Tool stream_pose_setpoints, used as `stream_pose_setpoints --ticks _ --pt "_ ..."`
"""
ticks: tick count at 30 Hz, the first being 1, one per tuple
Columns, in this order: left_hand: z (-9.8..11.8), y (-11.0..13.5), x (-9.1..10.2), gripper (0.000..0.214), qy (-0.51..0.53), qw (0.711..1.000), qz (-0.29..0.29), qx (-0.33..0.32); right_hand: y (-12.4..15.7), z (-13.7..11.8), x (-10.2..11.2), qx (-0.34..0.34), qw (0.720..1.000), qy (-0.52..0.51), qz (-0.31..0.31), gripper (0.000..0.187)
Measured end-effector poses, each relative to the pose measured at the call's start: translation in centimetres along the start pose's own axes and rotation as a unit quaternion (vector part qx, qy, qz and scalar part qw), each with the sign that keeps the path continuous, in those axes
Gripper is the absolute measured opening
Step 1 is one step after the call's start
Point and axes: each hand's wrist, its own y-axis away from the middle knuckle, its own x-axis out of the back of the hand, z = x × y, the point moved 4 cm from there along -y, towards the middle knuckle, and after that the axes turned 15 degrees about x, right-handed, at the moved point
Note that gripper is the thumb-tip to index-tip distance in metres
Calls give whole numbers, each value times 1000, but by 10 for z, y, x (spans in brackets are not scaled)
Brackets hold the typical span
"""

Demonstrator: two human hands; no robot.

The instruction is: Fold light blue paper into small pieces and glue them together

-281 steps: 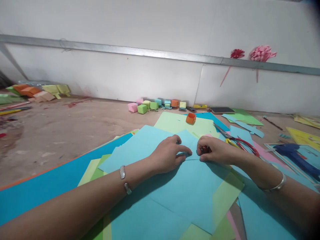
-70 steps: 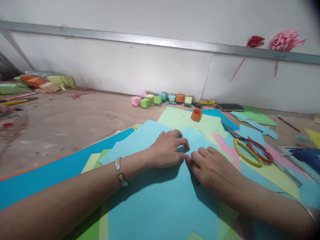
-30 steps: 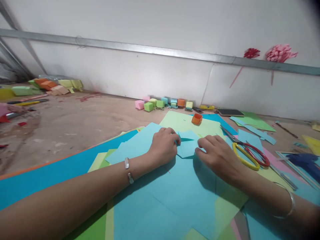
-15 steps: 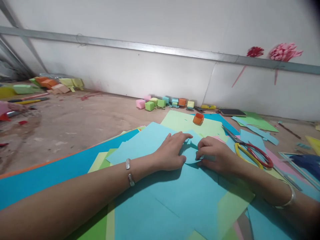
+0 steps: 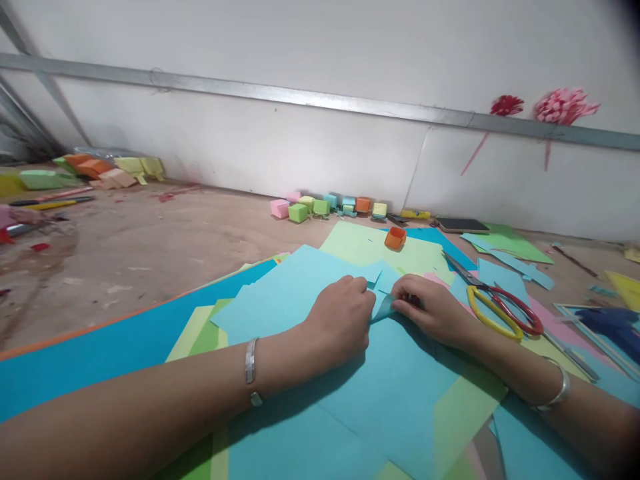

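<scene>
Between my two hands is a small cut piece of light blue paper point(image 5: 383, 309), with slits and raised flaps. My left hand point(image 5: 343, 313) is closed at its left side, fingers curled, the fingertips hidden behind the knuckles. On the right side, my right hand point(image 5: 425, 303) pinches the paper's edge between thumb and fingers. Both hands are just above a pile of light blue sheets point(image 5: 320, 413). Scissors point(image 5: 495, 303) with one yellow and one red handle lie to the right of my right hand.
An orange paper box point(image 5: 395, 238) sits on a pale green sheet point(image 5: 350, 233). Several small paper boxes point(image 5: 321, 208) line the wall. A phone point(image 5: 461, 225), blue glue gun point(image 5: 607, 323) and paper strips point(image 5: 520, 263) lie right. Paper flowers point(image 5: 565, 107) hang from the rail.
My left hand has gone from spread fingers to curled ones and come slightly nearer. The light blue piece, earlier lying flatter, is now bent up between the hands.
</scene>
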Motion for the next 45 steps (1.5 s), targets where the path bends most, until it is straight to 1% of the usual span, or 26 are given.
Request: stream_pose_setpoints --ticks 3,7,12,16,20,22,26,32,34,37,40,43,45 --pt "4 5 3 16 -8 1000 -16 18 -2 1 -3 -16 999 42 5 11" --pt "2 7 5 21 14 999 -16 41 -3 4 -7 -61 994 96 0 17" --pt "-8 0 3 29 72 995 0 63 -4 7 -11 -94 990 107 -10 21" --pt "-11 -6 1 35 107 991 1 75 -4 7 -12 -101 989 111 -12 22" --pt "-12 -10 -3 23 141 986 4 86 -5 7 -13 -99 989 108 -9 23" --pt "-14 -11 -7 18 162 983 -11 91 -5 6 -12 -103 989 106 -10 23" --pt "-14 -11 -10 18 186 978 -33 86 -4 6 -12 -109 988 108 -18 23" --pt "-11 -8 -5 18 169 982 -22 86 -6 5 -14 -106 986 124 -23 20" --pt "-9 -8 -4 18 152 985 -27 82 -7 4 -14 -110 985 130 -26 20" --pt "-8 -9 -6 15 133 987 -47 77 -9 5 -14 -121 983 135 -37 21" --pt "-10 -11 -7 6 153 983 -54 84 -9 7 -14 -125 983 129 -49 22" --pt "-12 -13 -9 21 179 980 -57 68 -9 9 -14 -124 985 107 -44 22" --pt "-14 -14 -9 21 173 981 -63 58 -8 10 -13 -131 987 89 -30 21"
